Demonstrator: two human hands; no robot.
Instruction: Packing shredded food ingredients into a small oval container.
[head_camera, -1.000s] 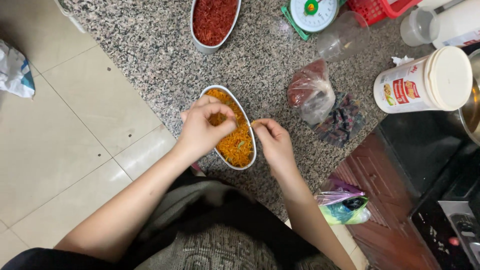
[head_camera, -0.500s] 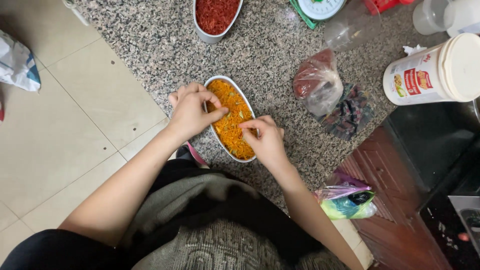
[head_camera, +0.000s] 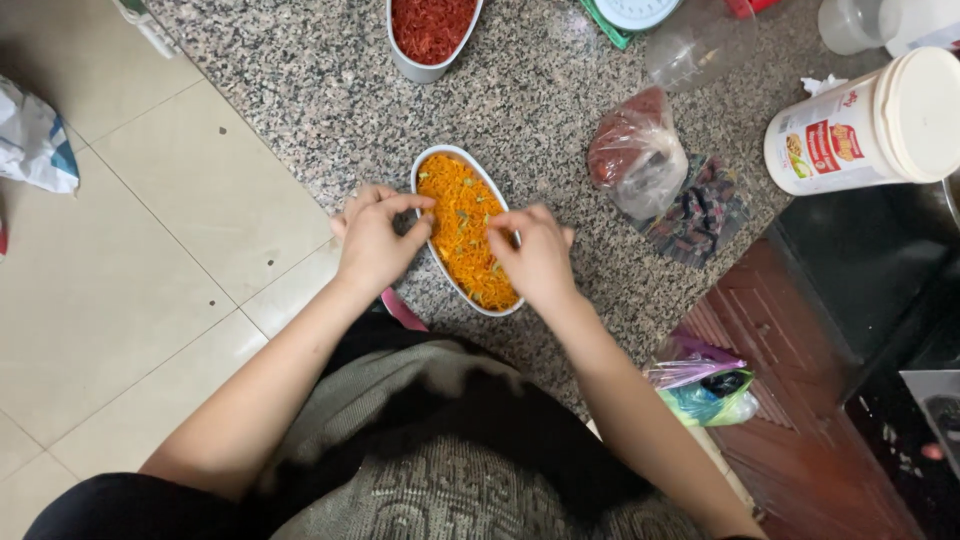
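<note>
Your left hand (head_camera: 375, 240) and right hand (head_camera: 535, 255) sit on either side of the white oval dish (head_camera: 437, 160), which rests on the speckled worktop (head_camera: 290, 90) near its close edge. Both hands are curled, with fingertips pinching at the rim and the orange shreds (head_camera: 465, 225) inside. The shreds look light, soft and loose, so they would likely spill easily. The dish looks hard and smooth, maybe slippery. Hold it by its two long sides. A second dish of red shreds (head_camera: 432, 25) sits farther away.

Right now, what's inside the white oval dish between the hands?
The white oval dish holds orange shreds with a few green bits. Its bottom is covered, and the right hand hides part of its edge.
</note>
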